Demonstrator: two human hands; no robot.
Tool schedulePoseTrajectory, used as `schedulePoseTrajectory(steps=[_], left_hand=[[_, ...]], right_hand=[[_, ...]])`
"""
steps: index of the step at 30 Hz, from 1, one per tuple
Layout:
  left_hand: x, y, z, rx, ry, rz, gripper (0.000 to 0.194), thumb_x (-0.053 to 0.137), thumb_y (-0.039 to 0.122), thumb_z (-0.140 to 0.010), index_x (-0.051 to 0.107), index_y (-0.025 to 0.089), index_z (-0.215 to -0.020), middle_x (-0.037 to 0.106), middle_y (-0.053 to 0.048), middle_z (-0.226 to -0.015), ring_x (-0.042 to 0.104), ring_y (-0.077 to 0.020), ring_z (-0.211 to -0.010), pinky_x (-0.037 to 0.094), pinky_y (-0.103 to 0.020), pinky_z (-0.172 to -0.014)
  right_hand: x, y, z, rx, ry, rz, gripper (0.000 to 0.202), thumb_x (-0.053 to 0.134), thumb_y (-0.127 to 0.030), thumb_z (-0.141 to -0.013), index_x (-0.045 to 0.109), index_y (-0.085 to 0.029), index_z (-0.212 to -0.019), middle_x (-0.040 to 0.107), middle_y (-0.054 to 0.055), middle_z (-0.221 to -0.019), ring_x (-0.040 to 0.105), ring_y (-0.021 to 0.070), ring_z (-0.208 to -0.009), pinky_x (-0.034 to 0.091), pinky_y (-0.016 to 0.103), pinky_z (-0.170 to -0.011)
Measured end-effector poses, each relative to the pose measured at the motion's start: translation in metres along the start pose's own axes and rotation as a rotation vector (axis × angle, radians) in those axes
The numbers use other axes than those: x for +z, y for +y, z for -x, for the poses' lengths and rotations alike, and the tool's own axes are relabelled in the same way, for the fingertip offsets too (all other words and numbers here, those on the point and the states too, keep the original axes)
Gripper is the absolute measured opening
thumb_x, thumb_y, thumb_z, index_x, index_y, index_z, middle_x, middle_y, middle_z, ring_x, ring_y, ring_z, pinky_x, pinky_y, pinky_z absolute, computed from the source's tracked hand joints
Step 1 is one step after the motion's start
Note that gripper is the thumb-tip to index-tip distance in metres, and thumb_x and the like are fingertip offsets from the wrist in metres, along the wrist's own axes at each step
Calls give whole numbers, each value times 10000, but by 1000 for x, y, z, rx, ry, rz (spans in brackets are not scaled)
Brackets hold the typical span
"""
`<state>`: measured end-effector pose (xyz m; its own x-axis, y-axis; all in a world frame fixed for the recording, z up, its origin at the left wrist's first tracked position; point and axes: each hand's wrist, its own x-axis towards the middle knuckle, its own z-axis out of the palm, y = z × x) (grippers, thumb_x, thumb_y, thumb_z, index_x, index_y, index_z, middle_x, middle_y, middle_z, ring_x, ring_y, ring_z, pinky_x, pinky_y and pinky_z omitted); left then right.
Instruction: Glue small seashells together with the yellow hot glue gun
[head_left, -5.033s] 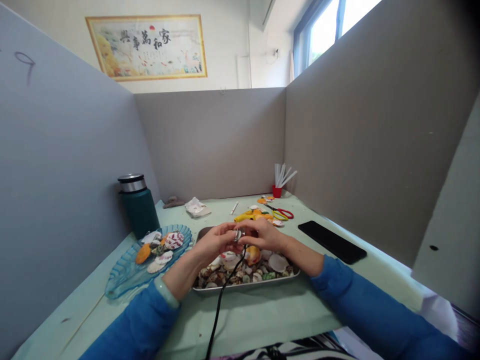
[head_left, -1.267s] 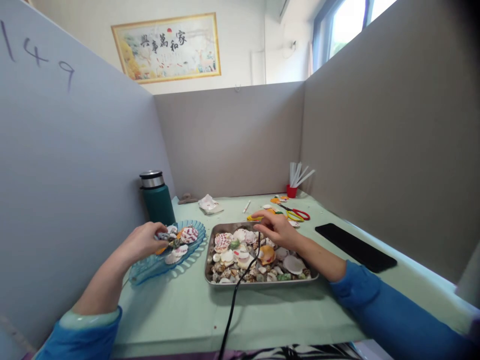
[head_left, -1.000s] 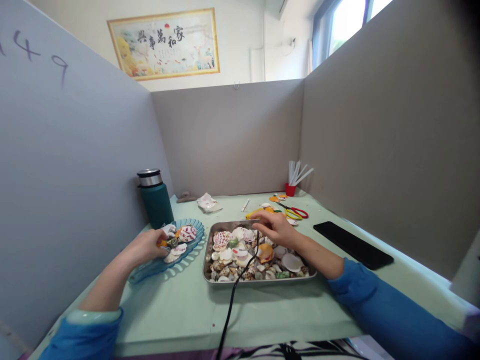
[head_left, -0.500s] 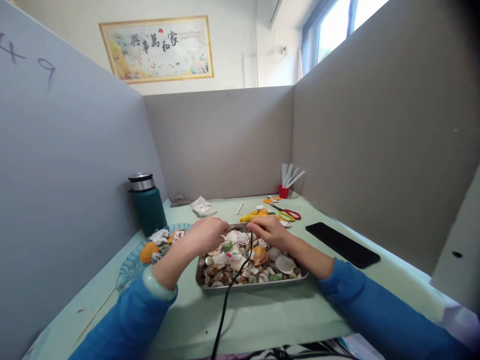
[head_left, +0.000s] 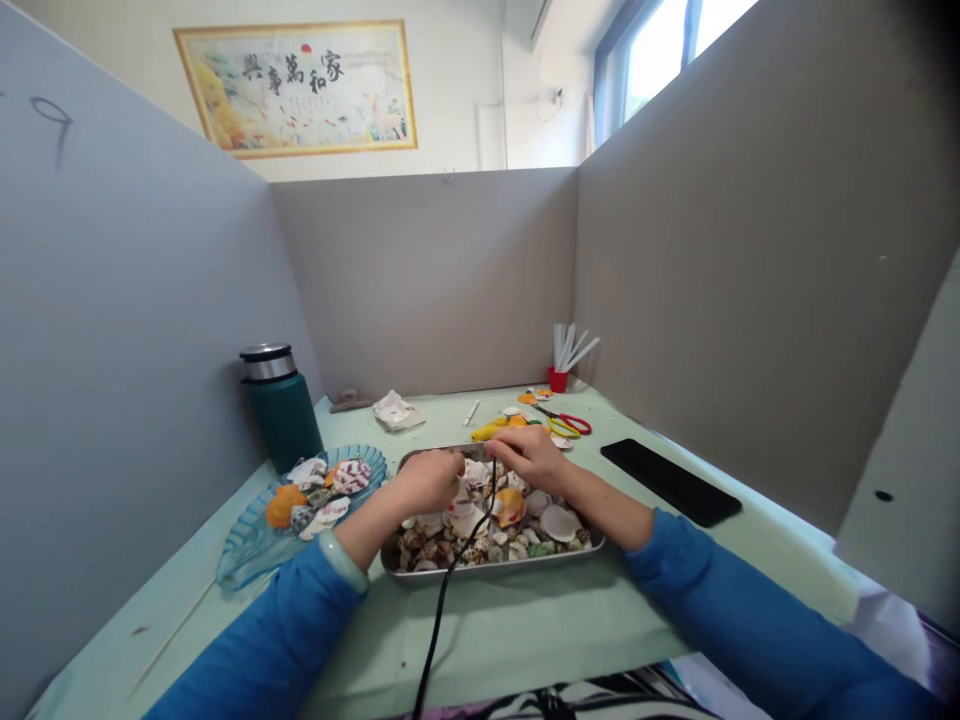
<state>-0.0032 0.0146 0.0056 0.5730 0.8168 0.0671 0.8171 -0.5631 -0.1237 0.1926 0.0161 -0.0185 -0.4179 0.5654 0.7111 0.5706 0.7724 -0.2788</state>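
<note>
My left hand (head_left: 433, 482) is over the left part of a metal tray (head_left: 495, 571) heaped with seashells (head_left: 450, 545). Its fingers are curled, and whatever is in them is hidden. Over the tray's far edge, my right hand (head_left: 531, 456) has thumb and fingers drawn together; I cannot make out what they hold. A black cord (head_left: 444, 590) runs from the near edge across the tray up to the right fingertips. An orange shell (head_left: 510, 507) lies in the tray below that hand. Just beyond it is a yellow tool (head_left: 489, 430), partly hidden.
On the left, a blue ribbed plate (head_left: 247, 545) bears several shells beside a green bottle (head_left: 282, 415). Scissors (head_left: 571, 425), a red cup (head_left: 558, 379) of white sticks and a crumpled tissue (head_left: 396, 410) are farther back. A black phone-like slab (head_left: 667, 480) lies right.
My left hand has lowered and come a little nearer to the right hand, its fingers still curled. The right hand keeps its place over the tray. The whole view has shifted slightly.
</note>
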Motion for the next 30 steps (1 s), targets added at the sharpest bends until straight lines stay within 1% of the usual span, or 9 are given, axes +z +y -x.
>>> schedulePoseTrajectory(steps=[4, 7, 10, 13, 18, 21, 24, 26, 30], left_hand=[[0, -8, -3, 28, 84, 252, 306, 480, 190, -727, 642, 187, -987, 654, -95, -995, 597, -224, -881, 433, -287, -755], [7, -13, -8, -9, 103, 442, 319, 488, 188, -721, 641, 190, -1000, 657, -65, -885, 590, -187, -770, 433, -257, -679], [15, -17, -12, -77, 56, 675, 358, 462, 210, -750, 602, 195, -1079, 614, -19, -723, 551, -133, -591, 405, -212, -535], [19, -20, -14, -106, 50, 777, 366, 432, 219, -772, 596, 211, -1099, 566, 4, -660, 502, -110, -530, 364, -192, -482], [17, -19, -13, -33, 110, 726, 349, 491, 234, -735, 618, 202, -1058, 525, 20, -633, 446, -110, -545, 367, -210, -532], [17, -18, -11, -18, 170, 658, 334, 552, 231, -686, 629, 191, -1008, 526, 8, -688, 457, -114, -586, 380, -218, -570], [19, -19, -11, -19, 244, 564, 284, 537, 175, -671, 665, 201, -924, 536, -19, -797, 484, -125, -666, 400, -234, -639], [21, -21, -12, -4, 247, 551, 295, 523, 158, -682, 673, 216, -929, 548, -29, -839, 500, -131, -696, 409, -240, -659], [27, -24, -13, -34, 178, 775, 355, 533, 171, -713, 596, 211, -1060, 599, -41, -927, 522, -96, -607, 423, -209, -553]], right_hand=[[-2, 2, -2, 156, 152, 8, 368, 404, -357, -916, 604, -162, -675, 537, -12, -523, 471, 102, -516, 332, 215, -553], [-7, 3, -4, 245, 253, -7, 401, 382, -378, -918, 605, -161, -664, 554, -6, -526, 502, 113, -531, 353, 220, -578], [-15, 8, -6, 278, 293, 16, 417, 386, -389, -907, 599, -155, -635, 587, 10, -564, 518, 116, -550, 359, 220, -585], [-21, 22, -7, 332, 289, 89, 378, 390, -381, -895, 618, -158, -691, 608, 19, -606, 533, 125, -592, 351, 216, -580], [-26, 50, -8, 475, 119, 276, 316, 397, -349, -872, 640, -160, -804, 653, 34, -730, 552, 140, -664, 342, 219, -591], [-25, 62, -16, 515, 45, 300, 277, 459, -354, -836, 655, -162, -796, 668, 51, -780, 560, 154, -704, 332, 227, -597], [-22, 68, -33, 563, -67, 300, 268, 538, -384, -779, 667, -155, -724, 667, 70, -722, 565, 162, -662, 323, 233, -566], [-16, 70, -45, 603, -137, 286, 303, 584, -431, -739, 666, -146, -677, 655, 82, -669, 570, 170, -642, 325, 238, -556], [4, 71, -61, 673, -248, 209, 369, 661, -447, -662, 608, -113, -514, 593, 79, -517, 576, 172, -609, 349, 246, -555]])
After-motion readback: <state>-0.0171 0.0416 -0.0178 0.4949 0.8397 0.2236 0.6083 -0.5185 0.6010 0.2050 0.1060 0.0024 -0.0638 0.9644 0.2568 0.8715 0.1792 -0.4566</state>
